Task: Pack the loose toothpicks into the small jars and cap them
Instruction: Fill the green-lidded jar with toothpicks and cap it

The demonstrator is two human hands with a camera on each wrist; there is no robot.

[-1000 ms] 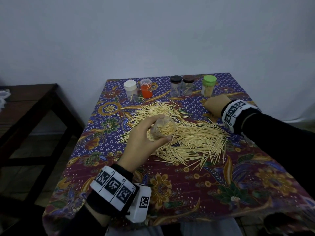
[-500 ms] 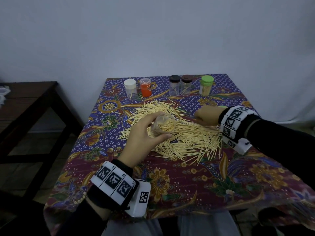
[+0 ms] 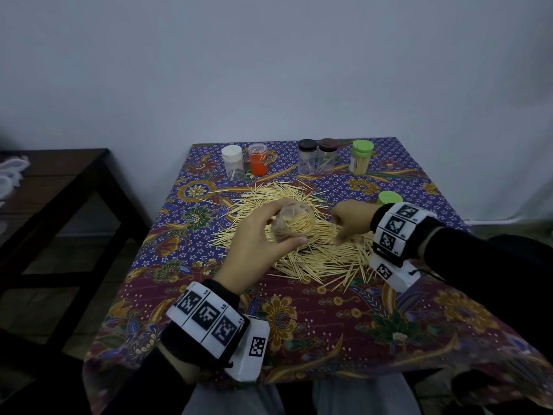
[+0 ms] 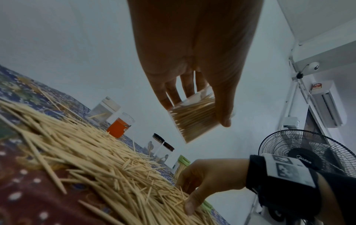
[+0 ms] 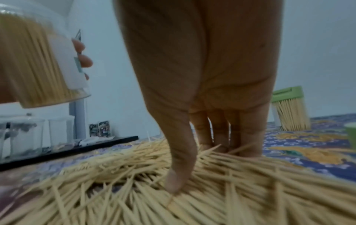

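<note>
Left hand wrapped around an open, tilted clear jar, well stocked with toothpicks, held just above the middle of the loose toothpicks heaped mid-table. Right hand down on the right part of the heap, thumb and fingertips closing into the sticks; whether any are pinched, cannot tell. Probably light, stiff, slippery and sharp-ended, likely to scatter: best gathered parallel, pinched mid-length. Loose green cap lying far right of that hand.

Loose toothpicks heaped mid-table — clear jar tilted, part-filled, uncapped
</note>
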